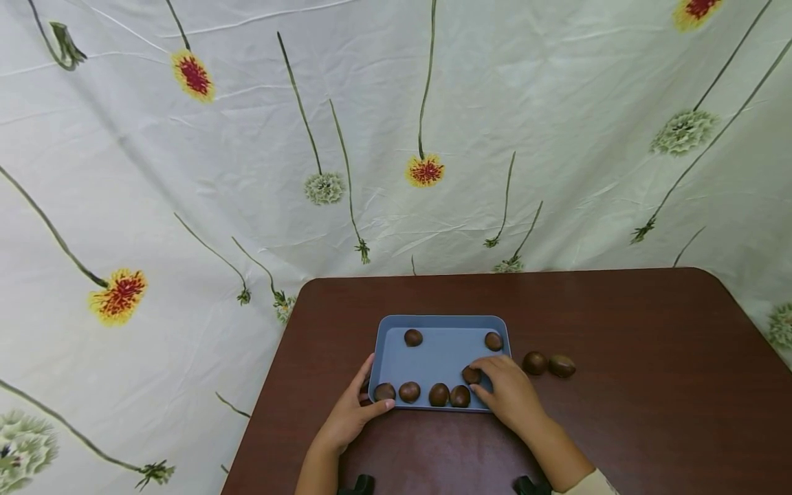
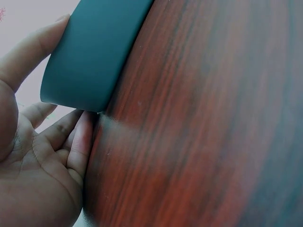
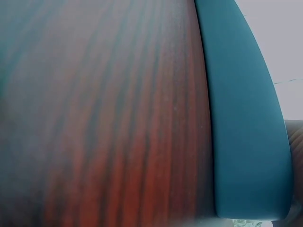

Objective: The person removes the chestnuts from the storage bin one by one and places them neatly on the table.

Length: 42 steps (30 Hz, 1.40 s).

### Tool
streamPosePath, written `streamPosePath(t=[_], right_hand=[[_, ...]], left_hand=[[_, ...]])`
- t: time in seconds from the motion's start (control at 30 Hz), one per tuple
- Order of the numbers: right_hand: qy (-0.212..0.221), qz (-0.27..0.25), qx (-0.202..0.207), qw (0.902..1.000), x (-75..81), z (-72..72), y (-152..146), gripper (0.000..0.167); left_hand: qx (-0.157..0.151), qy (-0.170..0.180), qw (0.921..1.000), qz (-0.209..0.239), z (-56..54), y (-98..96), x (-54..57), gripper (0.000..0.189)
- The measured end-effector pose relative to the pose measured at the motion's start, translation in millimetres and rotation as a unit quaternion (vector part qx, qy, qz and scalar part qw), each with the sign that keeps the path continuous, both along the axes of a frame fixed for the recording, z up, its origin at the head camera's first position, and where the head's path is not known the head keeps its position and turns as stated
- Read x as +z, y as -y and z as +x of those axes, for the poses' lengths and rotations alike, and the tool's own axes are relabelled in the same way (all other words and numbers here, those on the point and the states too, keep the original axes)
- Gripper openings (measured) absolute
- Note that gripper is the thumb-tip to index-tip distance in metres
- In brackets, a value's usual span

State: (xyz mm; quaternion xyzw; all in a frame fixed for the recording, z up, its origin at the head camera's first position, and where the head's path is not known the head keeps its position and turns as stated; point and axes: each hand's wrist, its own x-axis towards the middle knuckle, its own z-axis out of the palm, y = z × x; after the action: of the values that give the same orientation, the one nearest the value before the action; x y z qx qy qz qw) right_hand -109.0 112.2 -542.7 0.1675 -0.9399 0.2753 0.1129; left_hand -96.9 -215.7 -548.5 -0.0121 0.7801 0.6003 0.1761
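Observation:
A shallow blue tray lies on the table, with several brown chestnuts lined up along its near side. Two more sit toward its back corners. My left hand grips the tray's near left corner, thumb on the rim and fingers along the outside. In the left wrist view, that thumb touches the top edge of the tray wall. Over the right part of the tray, my right hand pinches one chestnut between thumb and fingers. The right wrist view shows mostly the tray's outer wall.
Right of the tray, two chestnuts rest side by side on the dark reddish-brown table. A white cloth with printed flowers hangs behind the table. Two black objects show at the bottom edge.

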Motion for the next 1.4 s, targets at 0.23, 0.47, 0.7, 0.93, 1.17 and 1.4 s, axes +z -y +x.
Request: streamPosePath(t=[0.23,0.47,0.7,0.93,1.17,1.4], right_hand=[[0.002,-0.053,0.010,0.9985,0.8,-0.6,-5.1,0.037],[0.039,-0.151,0.000,0.9877,7.2,0.8,-15.9,0.037],[0.072,-0.232,-0.021,0.9698,13.4,6.7,-24.2,0.036],[0.042,-0.300,-0.024,0.9528,20.1,10.6,-36.5,0.039],[0.005,-0.352,-0.039,0.9352,21.0,16.4,-56.3,0.048],[0.003,-0.342,-0.089,0.9354,20.4,29.4,-82.8,0.049]], left_hand=[[0.000,-0.001,1.0000,0.002,-0.6,0.1,-1.4,0.103],[-0.001,-0.001,1.0000,0.003,-0.6,0.7,-2.6,0.103],[-0.003,-0.002,1.0000,0.007,-0.3,0.7,-3.0,0.104],[-0.001,-0.002,1.0000,0.004,-0.3,0.0,-2.5,0.103],[0.001,0.002,1.0000,0.005,-0.4,-0.1,-2.2,0.102],[0.003,0.000,1.0000,0.000,0.0,-0.2,-1.1,0.102]])
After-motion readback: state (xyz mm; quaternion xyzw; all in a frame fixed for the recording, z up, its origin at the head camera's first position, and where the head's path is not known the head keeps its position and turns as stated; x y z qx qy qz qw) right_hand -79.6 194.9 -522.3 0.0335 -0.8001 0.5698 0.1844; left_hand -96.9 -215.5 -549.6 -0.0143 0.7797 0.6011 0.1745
